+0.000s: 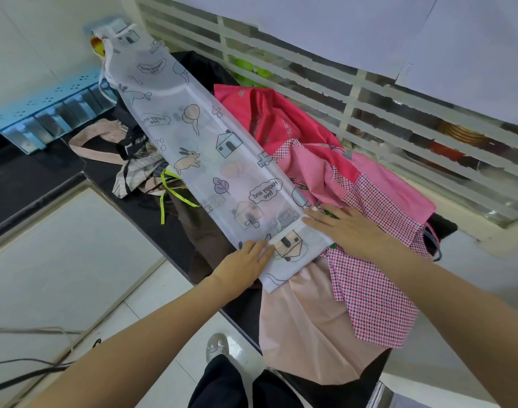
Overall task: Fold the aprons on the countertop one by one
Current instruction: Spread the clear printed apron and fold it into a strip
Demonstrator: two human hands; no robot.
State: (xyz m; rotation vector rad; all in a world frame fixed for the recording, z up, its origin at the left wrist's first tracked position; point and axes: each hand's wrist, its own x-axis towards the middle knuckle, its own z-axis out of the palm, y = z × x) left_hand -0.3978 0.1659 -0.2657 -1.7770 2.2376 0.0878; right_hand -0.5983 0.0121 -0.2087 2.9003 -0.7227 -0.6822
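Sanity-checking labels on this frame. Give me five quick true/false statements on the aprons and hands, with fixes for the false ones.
1. The white apron lies folded into a long narrow strip. True.
2. Both hands rest on its near end. True: left hand, right hand, fingers flat.
3. The white apron is plain, with no print. False: it shows rabbits, houses and "Happy and free" bubbles.
4. The checked apron lies on top of the white apron. False: it lies beside it, on the right, partly under its near end.
5. The right hand lifts a red apron. False: the red apron lies untouched further back.
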